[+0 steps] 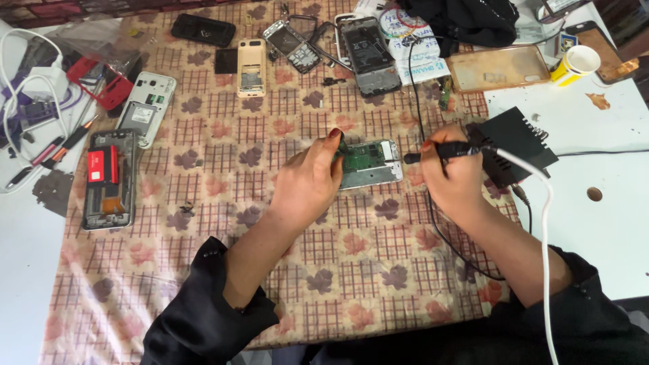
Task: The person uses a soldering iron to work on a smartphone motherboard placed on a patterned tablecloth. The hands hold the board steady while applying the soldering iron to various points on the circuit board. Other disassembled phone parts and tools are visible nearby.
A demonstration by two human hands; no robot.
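An opened phone (370, 163) with a bare green circuit board lies in the middle of the patterned cloth (223, 270). My left hand (309, 182) rests against its left end, thumb and fingers pinching its edge. My right hand (454, 176) grips a black soldering-iron handle (443, 153). The handle's tip points left, close to the phone's right end. A white cable (545, 223) runs from the handle back over my right forearm.
Several dismantled phones and back covers lie along the cloth's far and left sides, one with a red battery (103, 166). A black box (517, 143) sits right of my hand. A yellow-and-white paper cup (574, 64), a clear phone case (498, 67), white cables (20, 88) and screwdrivers (67, 143) surround the work.
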